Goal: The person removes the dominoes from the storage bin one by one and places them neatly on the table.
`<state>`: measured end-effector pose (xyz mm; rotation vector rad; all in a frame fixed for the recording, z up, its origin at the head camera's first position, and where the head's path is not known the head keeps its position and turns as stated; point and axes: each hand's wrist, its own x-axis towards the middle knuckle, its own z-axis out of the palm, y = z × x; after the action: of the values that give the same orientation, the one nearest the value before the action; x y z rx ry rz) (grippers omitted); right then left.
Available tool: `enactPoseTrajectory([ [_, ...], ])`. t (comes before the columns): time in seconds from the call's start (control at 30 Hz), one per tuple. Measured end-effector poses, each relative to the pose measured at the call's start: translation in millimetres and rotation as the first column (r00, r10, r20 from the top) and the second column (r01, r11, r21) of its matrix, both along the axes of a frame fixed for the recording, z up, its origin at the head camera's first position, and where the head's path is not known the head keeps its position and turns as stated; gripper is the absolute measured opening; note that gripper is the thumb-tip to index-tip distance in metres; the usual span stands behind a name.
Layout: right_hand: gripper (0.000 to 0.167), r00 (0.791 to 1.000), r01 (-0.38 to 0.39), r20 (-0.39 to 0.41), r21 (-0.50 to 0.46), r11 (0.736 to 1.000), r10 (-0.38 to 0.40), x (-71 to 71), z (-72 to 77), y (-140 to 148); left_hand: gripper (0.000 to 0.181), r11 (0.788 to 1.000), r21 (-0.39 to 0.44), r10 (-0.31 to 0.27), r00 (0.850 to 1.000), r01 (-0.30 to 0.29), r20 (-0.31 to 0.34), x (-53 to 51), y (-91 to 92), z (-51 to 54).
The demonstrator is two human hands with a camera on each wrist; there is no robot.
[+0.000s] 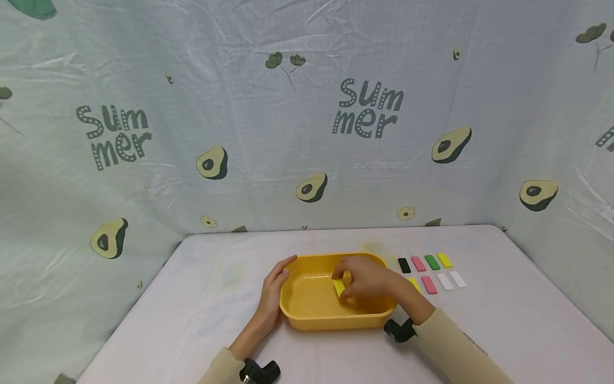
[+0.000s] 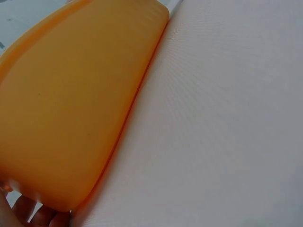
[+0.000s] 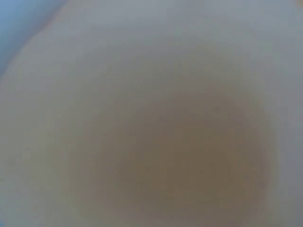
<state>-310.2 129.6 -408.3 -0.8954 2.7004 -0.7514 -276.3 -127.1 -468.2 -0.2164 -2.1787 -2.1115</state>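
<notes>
A yellow-orange plastic tray (image 1: 336,323) with raised walls sits on the table. My left hand (image 1: 272,290) lies along its left wall, touching it from outside with fairly straight fingers. In the left wrist view, fingertips (image 2: 42,215) meet one end of the tray (image 2: 80,104). Inside the tray, my right hand (image 1: 366,278) pinches a small flat yellow block (image 1: 339,287) between thumb and fingers. The right wrist view is too blurred to make out the hand or the block. My right hand and forearm hide the tray's right part.
Right of the tray lie small blocks in two rows: black (image 1: 404,265), pink (image 1: 418,263), green (image 1: 432,262) and yellow (image 1: 444,260) behind; a partly hidden yellow one (image 1: 414,285), pink (image 1: 429,285) and two white ones (image 1: 445,281) in front. A printed curtain (image 1: 259,117) hangs behind the table.
</notes>
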Motion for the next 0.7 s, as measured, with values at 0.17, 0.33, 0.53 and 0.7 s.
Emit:
enactPoseTrajectory([
  [0.17,0.035,0.998,-0.050,-0.023,-0.012,0.999,0.050,-1.9,15.1,8,0.045,1.000,-0.004,0.010,1.000,-0.009,0.004,-1.7,1.7,0.2],
  [0.33,0.037,0.992,-0.099,-0.083,-0.030,0.995,0.097,-5.7,27.4,21,0.044,1.000,-0.007,0.021,1.000,-0.021,0.005,-2.8,1.9,1.6],
  [0.53,0.042,0.990,-0.107,-0.103,-0.065,0.992,0.099,-6.2,41.1,38,0.045,1.000,0.014,0.009,1.000,-0.009,0.010,-2.2,2.4,1.7],
  [0.7,0.044,0.988,-0.113,-0.119,-0.095,0.989,0.101,-5.7,49.1,50,0.045,1.000,0.018,0.002,1.000,-0.002,0.018,-1.8,3.7,1.0],
])
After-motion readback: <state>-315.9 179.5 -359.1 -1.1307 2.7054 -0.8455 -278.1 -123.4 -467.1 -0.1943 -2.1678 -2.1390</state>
